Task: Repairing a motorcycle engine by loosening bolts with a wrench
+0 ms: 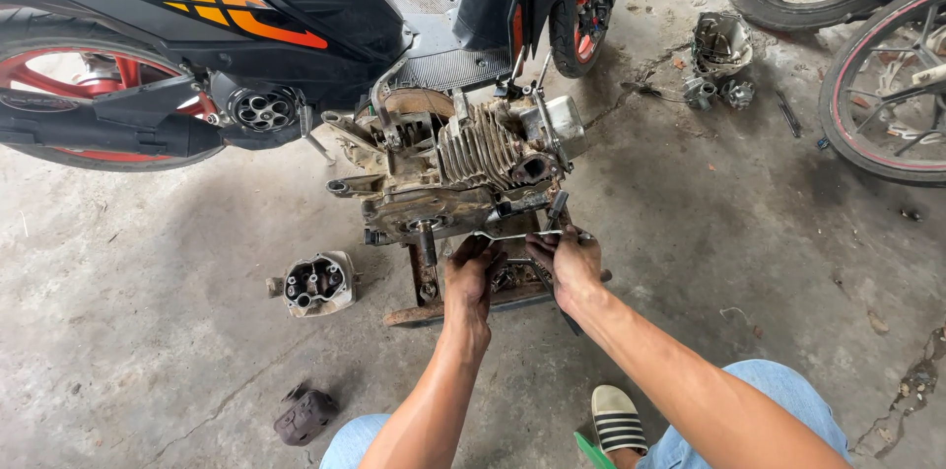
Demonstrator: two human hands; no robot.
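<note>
A dirty scooter engine (463,159) with a finned cylinder sits on a rusty metal stand (434,309) on the concrete floor. Below the engine, both hands grip a thin metal T-handle wrench (517,234) held level. My left hand (471,272) closes on its left end. My right hand (567,257) closes on its right end, next to the black shaft (557,205) rising toward the engine.
A black, orange and yellow scooter (246,16) stands behind the engine. A cylinder head (315,284) lies left of the stand, a dark part (304,415) nearer me. Engine parts (719,55) lie far right beside another wheel (887,85). My sandalled foot (616,420) is below.
</note>
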